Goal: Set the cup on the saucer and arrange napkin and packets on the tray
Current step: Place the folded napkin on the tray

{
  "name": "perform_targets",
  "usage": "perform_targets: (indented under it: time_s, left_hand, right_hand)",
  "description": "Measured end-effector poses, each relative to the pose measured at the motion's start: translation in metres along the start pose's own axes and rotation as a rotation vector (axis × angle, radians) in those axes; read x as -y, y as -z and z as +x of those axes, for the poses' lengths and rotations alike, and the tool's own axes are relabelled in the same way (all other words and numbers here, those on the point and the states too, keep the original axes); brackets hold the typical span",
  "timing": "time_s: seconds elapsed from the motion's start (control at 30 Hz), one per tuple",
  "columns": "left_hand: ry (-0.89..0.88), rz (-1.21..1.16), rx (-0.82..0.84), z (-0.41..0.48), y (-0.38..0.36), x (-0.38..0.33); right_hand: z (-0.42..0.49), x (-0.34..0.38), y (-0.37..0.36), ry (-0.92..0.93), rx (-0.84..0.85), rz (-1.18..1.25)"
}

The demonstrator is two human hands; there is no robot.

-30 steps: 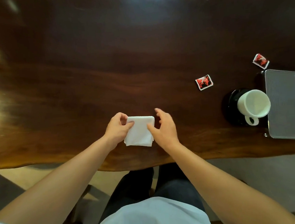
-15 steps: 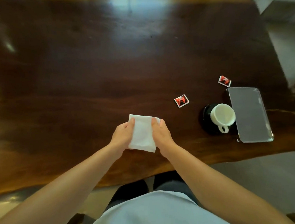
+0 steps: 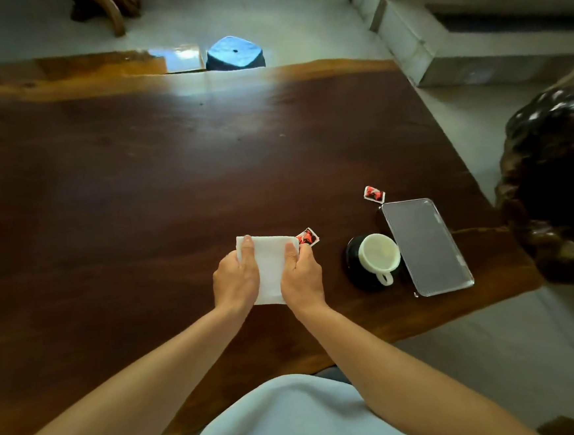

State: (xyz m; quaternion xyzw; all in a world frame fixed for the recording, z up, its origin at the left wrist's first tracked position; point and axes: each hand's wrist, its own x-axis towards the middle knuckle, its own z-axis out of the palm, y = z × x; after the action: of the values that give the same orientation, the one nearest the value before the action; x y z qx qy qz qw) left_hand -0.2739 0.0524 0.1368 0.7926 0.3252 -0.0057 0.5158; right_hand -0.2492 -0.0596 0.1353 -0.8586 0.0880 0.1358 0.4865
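Observation:
A folded white napkin (image 3: 270, 263) lies on the dark wooden table (image 3: 139, 194). My left hand (image 3: 236, 279) presses on its left side and my right hand (image 3: 301, 274) on its right side, both with fingers flat on the cloth. A red and white packet (image 3: 307, 237) peeks out at the napkin's far right corner. A second packet (image 3: 374, 194) lies just beyond the silver tray (image 3: 425, 246). A white cup (image 3: 379, 255) stands on a black saucer (image 3: 352, 263) directly left of the tray.
The table's right edge runs just past the tray. A dark carved wooden piece (image 3: 558, 189) stands off the right side. A blue stool (image 3: 234, 53) sits beyond the far edge. My lap and light shirt are below the near edge.
The view has tilted up and pulled back, showing the table's far edge and the floor. Both hands have slid the napkin toward the nearer packet and now lie flat on it.

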Motion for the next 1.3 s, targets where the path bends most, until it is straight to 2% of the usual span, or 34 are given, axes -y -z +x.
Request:
perform_targets:
  time_s: [0.2, 0.5, 0.63, 0.8, 0.9, 1.07, 1.3]
  left_hand:
    - [-0.063, 0.024, -0.017, 0.0, -0.036, -0.026]
    - [-0.129, 0.037, -0.133, -0.007, -0.138, -0.085]
    - [-0.148, 0.0, -0.126, -0.009, -0.196, -0.116]
    - [-0.031, -0.093, -0.026, -0.012, -0.263, -0.138]
    - [0.019, -0.052, -0.043, -0.014, -0.289, -0.148]
    - [0.079, -0.029, -0.068, -0.013, -0.319, -0.159]
    - [0.053, -0.28, -0.014, -0.014, -0.34, -0.162]
  right_hand:
    - [0.017, -0.011, 0.038, 0.051, -0.112, -0.007]
    - [0.086, -0.049, 0.131, 0.13, -0.156, -0.015]
    - [0.12, -0.072, 0.188, 0.055, -0.075, 0.032]
    - [0.156, -0.091, 0.253, 0.01, -0.037, 0.101]
    - [0.168, -0.1, 0.28, 0.02, 0.016, 0.086]
    - [0.175, -0.114, 0.3, 0.024, 0.078, 0.122]
    - [0.194, -0.12, 0.309, -0.135, 0.124, 0.184]
